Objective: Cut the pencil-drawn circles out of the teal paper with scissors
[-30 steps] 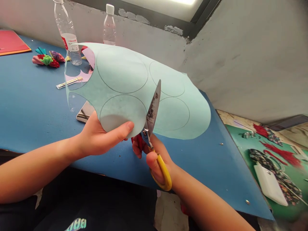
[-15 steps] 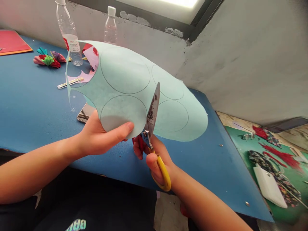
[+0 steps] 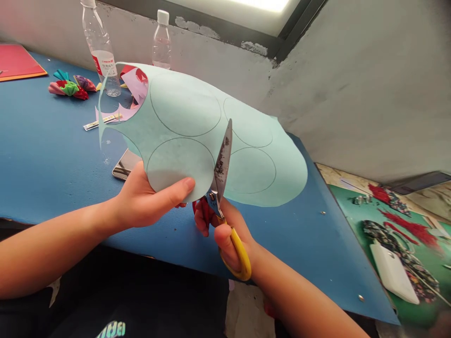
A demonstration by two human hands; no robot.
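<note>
My left hand [image 3: 155, 197] pinches the lower left edge of a pale green sheet of paper [image 3: 218, 126], its thumb on top and the other fingers mostly hidden beneath. Several circles are drawn on the sheet, and rounded pieces have been cut out of its left end. In my right hand [image 3: 229, 234] is a pair of scissors [image 3: 222, 162] with a yellow and a red handle. One blade lies over the paper beside the lower left circle; the other blade is hidden under the sheet.
A blue table [image 3: 52, 164] bears a phone [image 3: 122, 165], a clear bottle [image 3: 104, 56], a second bottle [image 3: 162, 42], colourful fabric bundles [image 3: 72, 88] and purple paper scraps [image 3: 123, 111]. At the right, a green surface [image 3: 347, 206] holds a white device [image 3: 393, 272] and red threads [image 3: 412, 227].
The paper has shifted slightly, its right end drifting a little to the right. Both hands and the scissors stay almost where they were.
</note>
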